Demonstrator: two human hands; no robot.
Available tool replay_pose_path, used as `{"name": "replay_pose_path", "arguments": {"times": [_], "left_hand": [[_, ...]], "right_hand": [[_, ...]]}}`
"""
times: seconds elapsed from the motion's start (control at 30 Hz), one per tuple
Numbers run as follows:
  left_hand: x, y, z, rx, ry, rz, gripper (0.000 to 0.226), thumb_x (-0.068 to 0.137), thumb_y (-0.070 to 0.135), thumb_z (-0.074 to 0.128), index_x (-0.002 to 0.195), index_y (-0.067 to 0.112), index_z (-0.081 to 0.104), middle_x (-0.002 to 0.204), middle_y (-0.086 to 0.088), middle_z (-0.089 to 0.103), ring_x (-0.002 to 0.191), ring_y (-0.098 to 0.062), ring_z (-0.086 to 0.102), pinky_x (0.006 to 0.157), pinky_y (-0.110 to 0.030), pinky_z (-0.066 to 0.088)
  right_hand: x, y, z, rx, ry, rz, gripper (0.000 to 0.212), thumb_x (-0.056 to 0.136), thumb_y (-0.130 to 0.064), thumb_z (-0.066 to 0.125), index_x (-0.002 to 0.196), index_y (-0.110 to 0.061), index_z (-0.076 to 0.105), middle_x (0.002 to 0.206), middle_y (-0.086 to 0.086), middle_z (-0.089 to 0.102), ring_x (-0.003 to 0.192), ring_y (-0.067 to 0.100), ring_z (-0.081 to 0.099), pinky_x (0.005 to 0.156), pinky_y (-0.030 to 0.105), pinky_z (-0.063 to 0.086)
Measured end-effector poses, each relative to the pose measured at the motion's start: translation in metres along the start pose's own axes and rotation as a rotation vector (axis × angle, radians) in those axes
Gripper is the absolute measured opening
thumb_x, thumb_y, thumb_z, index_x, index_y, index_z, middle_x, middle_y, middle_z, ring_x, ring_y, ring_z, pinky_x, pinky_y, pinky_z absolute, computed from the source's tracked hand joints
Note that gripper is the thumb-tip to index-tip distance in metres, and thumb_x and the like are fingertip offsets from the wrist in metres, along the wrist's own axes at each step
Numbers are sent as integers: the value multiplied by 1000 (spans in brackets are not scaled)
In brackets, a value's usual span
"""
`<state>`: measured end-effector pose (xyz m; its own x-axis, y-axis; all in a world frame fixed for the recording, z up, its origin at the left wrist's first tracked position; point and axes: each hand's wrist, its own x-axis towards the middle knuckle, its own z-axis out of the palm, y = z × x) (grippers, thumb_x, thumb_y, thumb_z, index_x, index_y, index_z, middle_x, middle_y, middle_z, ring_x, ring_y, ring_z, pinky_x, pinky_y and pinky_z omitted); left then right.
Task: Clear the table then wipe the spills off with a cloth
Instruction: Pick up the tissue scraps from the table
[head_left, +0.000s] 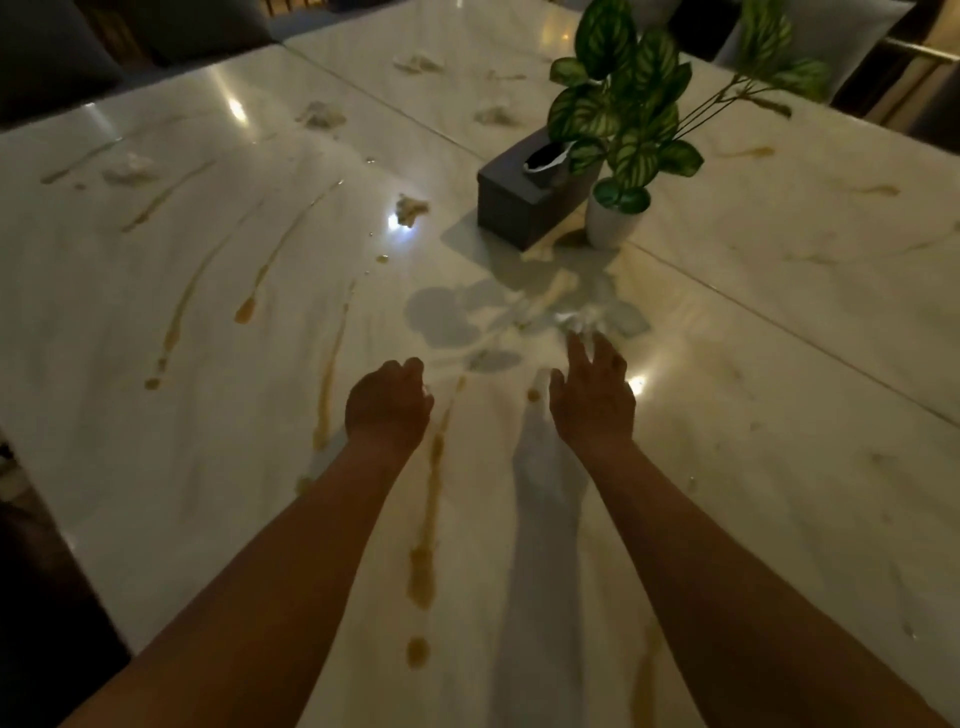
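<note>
L hand (388, 402) curled, something small and white in it; R hand (592, 387) spread wide, fingertips at crumpled tissue (579, 318). Brown spills (423, 519) streak near table (779, 519).

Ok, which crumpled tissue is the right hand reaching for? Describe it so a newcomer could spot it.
Start at the potted plant beside the dark tissue box on the marble table. Come toward the camera through the plant's shadow to the crumpled tissue just beyond the right hand. The other wads lie far off to the left and rear; this one sits at the fingertips.
</note>
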<state>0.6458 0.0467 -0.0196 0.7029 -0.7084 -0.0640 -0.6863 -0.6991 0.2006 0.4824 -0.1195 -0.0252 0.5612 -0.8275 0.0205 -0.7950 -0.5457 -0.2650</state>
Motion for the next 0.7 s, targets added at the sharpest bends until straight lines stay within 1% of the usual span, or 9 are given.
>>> {"name": "replay_pose_path", "arguments": {"times": [0.1,0.17,0.2,0.27,0.33,0.43,0.5,0.57,0.7], "left_hand": [[22,16,-6,36,36,49,10,101,20,46,99,11,50,96,-15,62,81,-34,57,66,-35,34],[31,22,-9,33,55,57,7,102,16,44,96,12,48,91,-16,63,72,-30,48,64,-36,32],[34,24,-10,28,79,61,7,102,15,44,99,11,49,89,-16,62,70,-29,45,63,-36,31],[36,25,-10,22,129,66,12,102,14,43,110,9,50,86,-14,59,67,-28,43,61,-37,30],[34,21,-9,-17,146,57,18,102,13,41,119,11,47,89,-13,60,67,-28,45,61,-38,33],[26,12,-8,-115,144,39,16,100,14,43,115,17,48,91,-11,59,71,-33,56,63,-38,41],[15,6,-14,-146,167,6,9,102,20,48,108,19,55,89,-11,57,76,-37,61,63,-36,39],[1,1,-25,-167,174,-26,18,103,30,53,104,16,63,90,-14,58,83,-40,63,66,-37,41],[-27,-14,-56,-260,119,-127,35,100,46,56,98,13,66,97,-17,66,93,-38,63,74,-36,42]], "right_hand": [[45,6,-2,-77,-48,34,67,101,-41,43,157,-34,7,166,8,-5,150,39,12,110,53,37],[68,8,-4,-87,-112,23,66,102,-39,43,157,-38,6,166,6,-10,150,41,10,110,54,37],[78,10,-4,-88,-153,9,62,103,-35,43,157,-37,12,166,8,-5,148,41,15,110,53,38],[90,11,-3,-137,-204,-30,47,103,-21,43,149,-25,37,159,19,23,138,42,35,103,48,42],[92,8,-2,-207,-123,-84,30,100,-11,44,125,-10,58,129,22,54,114,40,54,87,43,46],[79,3,-5,-206,-60,-139,21,96,-5,48,108,-5,65,109,19,64,99,37,62,78,39,49],[66,-1,-9,-59,-79,-103,22,93,-4,52,109,-7,66,109,17,66,101,36,62,81,37,49],[45,-13,-14,157,-36,-71,22,86,-6,62,106,-13,67,105,13,68,99,33,64,80,33,48],[-7,-76,-30,589,-54,32,12,75,-21,81,82,-16,72,82,4,73,79,21,68,66,23,39]]}}
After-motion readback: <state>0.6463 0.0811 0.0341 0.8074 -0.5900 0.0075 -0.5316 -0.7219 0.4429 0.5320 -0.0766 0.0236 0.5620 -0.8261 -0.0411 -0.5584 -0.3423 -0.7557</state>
